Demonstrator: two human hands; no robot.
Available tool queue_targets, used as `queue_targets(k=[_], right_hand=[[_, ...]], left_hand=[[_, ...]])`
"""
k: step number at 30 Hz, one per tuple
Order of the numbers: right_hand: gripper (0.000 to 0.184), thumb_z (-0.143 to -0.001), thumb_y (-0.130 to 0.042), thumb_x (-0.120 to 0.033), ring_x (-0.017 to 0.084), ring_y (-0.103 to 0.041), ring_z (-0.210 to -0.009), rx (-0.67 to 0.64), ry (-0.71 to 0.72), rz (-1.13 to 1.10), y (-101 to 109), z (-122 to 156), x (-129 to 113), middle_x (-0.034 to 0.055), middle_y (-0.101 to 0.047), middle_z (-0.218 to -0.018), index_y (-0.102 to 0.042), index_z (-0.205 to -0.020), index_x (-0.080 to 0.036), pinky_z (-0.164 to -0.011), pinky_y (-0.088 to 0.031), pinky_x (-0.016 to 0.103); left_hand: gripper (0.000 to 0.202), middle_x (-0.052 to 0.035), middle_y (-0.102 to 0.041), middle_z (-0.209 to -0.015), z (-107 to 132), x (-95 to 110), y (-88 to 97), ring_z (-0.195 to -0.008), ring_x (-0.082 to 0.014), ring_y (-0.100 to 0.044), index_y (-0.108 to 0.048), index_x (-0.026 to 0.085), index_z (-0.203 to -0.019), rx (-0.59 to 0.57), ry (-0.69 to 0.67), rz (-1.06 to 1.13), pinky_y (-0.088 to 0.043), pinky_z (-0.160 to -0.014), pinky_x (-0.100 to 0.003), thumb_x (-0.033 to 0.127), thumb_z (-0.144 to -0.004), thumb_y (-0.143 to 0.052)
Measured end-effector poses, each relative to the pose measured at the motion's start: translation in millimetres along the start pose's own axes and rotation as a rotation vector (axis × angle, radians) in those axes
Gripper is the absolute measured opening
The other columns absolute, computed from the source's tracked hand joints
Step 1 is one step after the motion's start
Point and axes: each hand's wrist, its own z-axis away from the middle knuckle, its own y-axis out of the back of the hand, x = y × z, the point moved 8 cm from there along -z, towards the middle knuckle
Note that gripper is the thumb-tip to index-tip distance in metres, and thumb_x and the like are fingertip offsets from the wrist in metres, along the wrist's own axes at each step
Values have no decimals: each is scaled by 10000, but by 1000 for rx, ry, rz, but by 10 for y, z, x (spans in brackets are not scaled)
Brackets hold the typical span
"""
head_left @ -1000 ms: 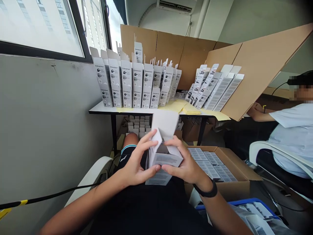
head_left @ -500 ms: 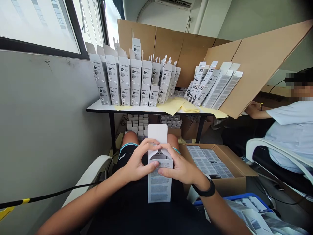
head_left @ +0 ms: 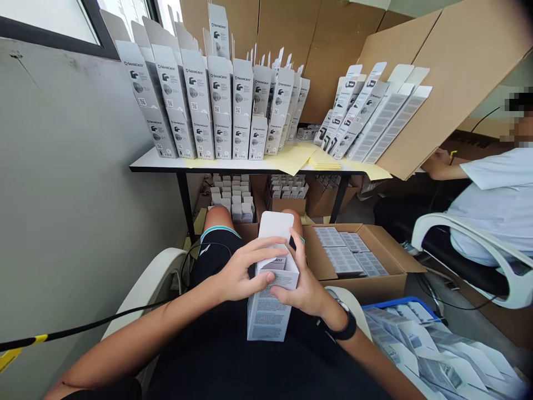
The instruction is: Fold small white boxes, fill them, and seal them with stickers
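Grey wall closes off the left side, and a white chair armrest sits just beside the left forearm. To the right, an open cardboard carton of flat packs and a blue crate of loose sleeves crowd the knees, leaving working room mainly over the lap, below the white table's edge. A white SilverCrest box stands tilted over the lap, its top flap raised. The left hand curls across its upper front, and the right hand wraps its right side, both closed on it.
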Motion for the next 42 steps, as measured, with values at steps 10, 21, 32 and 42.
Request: queue_targets(k=[10, 21, 32, 42], right_hand=[[1291, -807, -750, -543, 283, -300, -1513, 84, 70, -106, 57, 18, -60, 201, -222, -1621, 262, -1551, -243, -1237, -275, 507], [639, -974, -334, -671, 240, -636, -1160, 445, -66, -278, 501, -99, 136, 133, -631, -1316, -479, -1372, -192, -968, -528, 398], [674, -863, -467, -797, 248, -662, -1093, 180, -212, -297, 469, -439, 19, 82, -733, -1031, -705, -959, -174, -1001, -527, 396], [548, -984, -425, -589, 227, -625, -1042, -75, -80, -85, 409, -387, -163, 87, -687, -1054, -744, -1094, -157, -945, -502, 376]], left_hand=[[426, -144, -538, -1296, 41, 10, -115, -1221, -267, -545, -570, 207, -1284, 15, 41, -6, -461, -1060, -428, 468, -947, -564], [460, -129, -669, -1242, 4, 75, -95, -1142, -264, -612, -598, 209, -1339, 37, -25, -40, -479, -1012, -429, 443, -943, -573], [357, -111, -567, -1103, 40, 27, -55, -1033, -214, -571, -730, 196, -1139, 110, 0, -50, -493, -914, -369, 452, -958, -558], [190, -72, -608, -1044, 65, 57, -56, -1017, -209, -555, -525, 194, -1040, 196, -36, -49, -440, -949, -386, 357, -945, -550]])
